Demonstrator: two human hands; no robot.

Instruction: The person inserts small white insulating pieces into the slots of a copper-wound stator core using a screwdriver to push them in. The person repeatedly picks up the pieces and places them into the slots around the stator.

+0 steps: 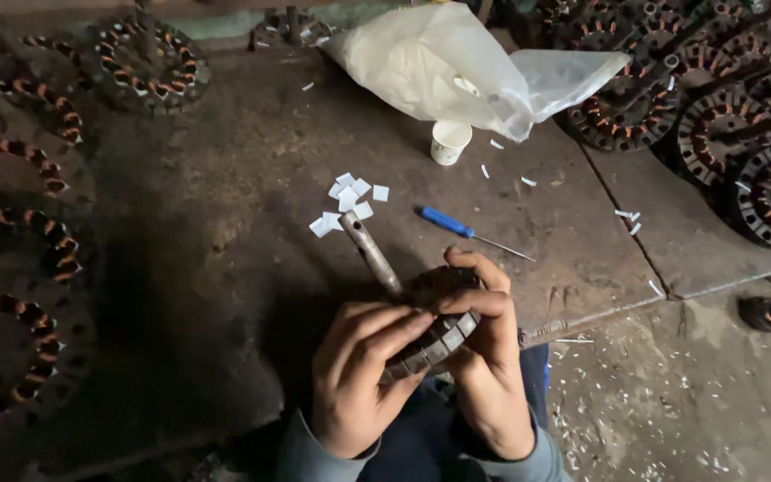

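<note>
Both hands close around a round, slotted metal stator core point(430, 335) at about six o'clock, low in the view and just above the person's lap. The left hand point(359, 375) wraps its fingers over the near rim; the right hand point(484, 357) clamps the far side, thumb and forefinger curled across the top — a firm two-handed grasp. A metal shaft point(370, 252) sticks out of the core toward eleven o'clock.

Just past the shaft's tip, at twelve o'clock, lies a small heap of white paper slips point(348, 203). A blue-handled screwdriver point(470, 232) rests at one o'clock on the dark, worn workbench point(225, 178), well apart from the hands. Farther out at twelve stands a white paper cup point(449, 141) beside a crumpled clear plastic bag point(457, 67).

Copper-wound stators point(725, 125) pile up at two o'clock (more line the left edge, from nine to eleven) — all out of reach of the fingers.
</note>
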